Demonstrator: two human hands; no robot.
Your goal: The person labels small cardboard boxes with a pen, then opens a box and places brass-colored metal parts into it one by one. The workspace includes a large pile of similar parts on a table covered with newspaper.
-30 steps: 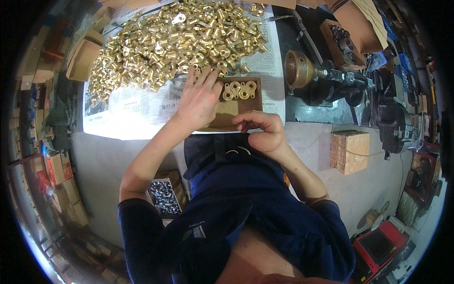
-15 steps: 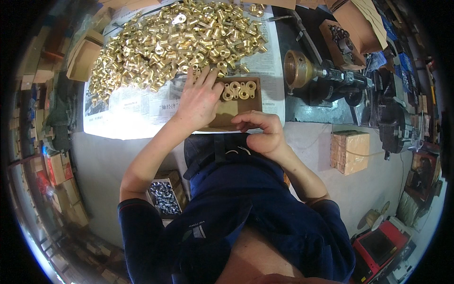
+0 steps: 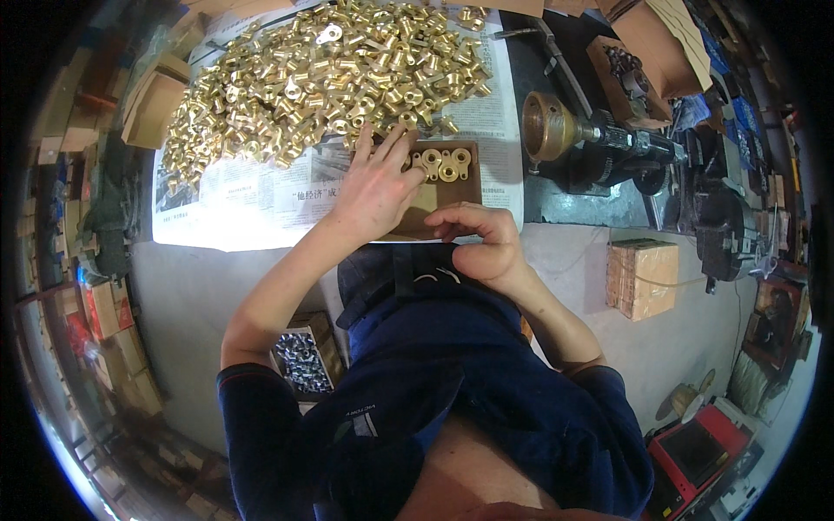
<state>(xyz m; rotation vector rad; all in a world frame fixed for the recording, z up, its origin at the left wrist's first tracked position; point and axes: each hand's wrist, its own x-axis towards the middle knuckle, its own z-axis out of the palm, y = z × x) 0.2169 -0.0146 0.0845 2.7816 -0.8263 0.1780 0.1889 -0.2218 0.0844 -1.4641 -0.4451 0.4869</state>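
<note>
Brass lugged bushings (image 3: 446,164) line the cardboard box (image 3: 432,196); left hand (image 3: 373,187) bends over it, right hand (image 3: 488,239) half-curls at its near edge; whether either grips anything, I can't tell.

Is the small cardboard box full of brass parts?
No: the box shows bare bottom at its near side, with brass parts lined up toward its far side.

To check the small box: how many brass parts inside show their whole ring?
3: a left ring, a lower middle ring and a right ring, in the box, near its far wall. More parts may be hidden behind the left hand.
</note>
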